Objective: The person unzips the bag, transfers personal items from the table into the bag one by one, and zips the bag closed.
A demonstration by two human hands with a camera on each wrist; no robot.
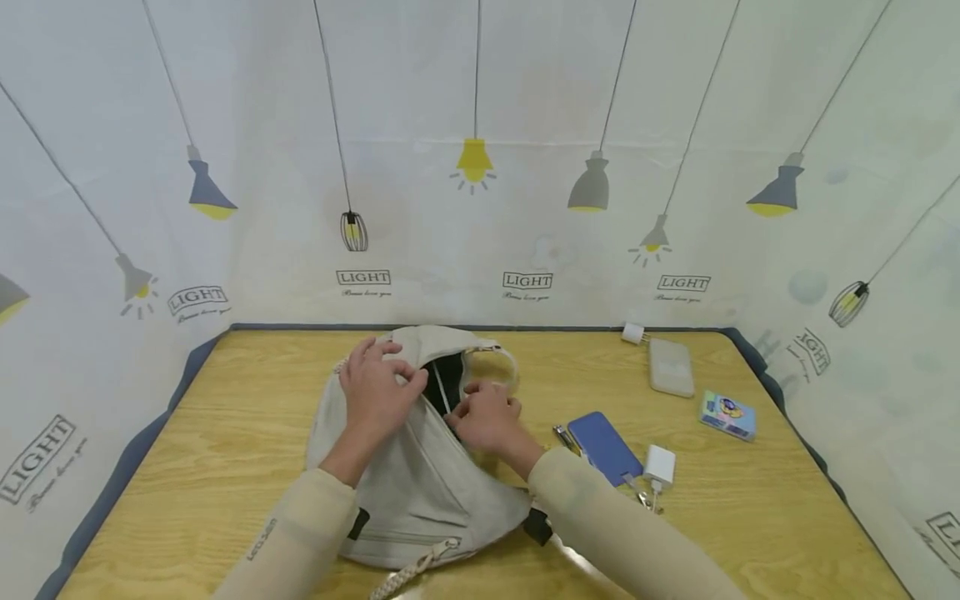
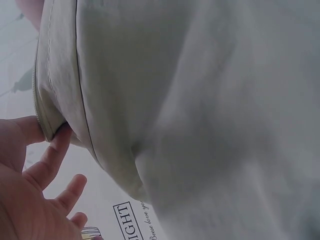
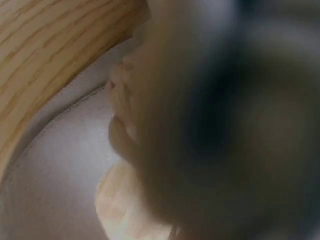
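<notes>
A light beige fabric bag (image 1: 427, 475) lies on the table with its zipped mouth open and a dark inside showing. My left hand (image 1: 378, 392) pinches one zippered edge of that mouth between thumb and index finger, while the other fingers spread apart. In the left wrist view, the left hand (image 2: 35, 185) grips the same edge. At the opposite edge my right hand (image 1: 487, 417) has its fingers curled on the rim. A thin white strip (image 1: 442, 387) runs inside the opening toward its fingertips; its kind is unclear. The right wrist view is mostly blurred.
Right of the bag lie a blue flat case (image 1: 606, 447), a nail clipper (image 1: 566, 437) and a white charger (image 1: 659, 465) with a cable. Farther back are a white plug adapter (image 1: 633, 333), a pale power bank (image 1: 671, 367) and a colourful small box (image 1: 727, 416). A printed curtain surrounds the table.
</notes>
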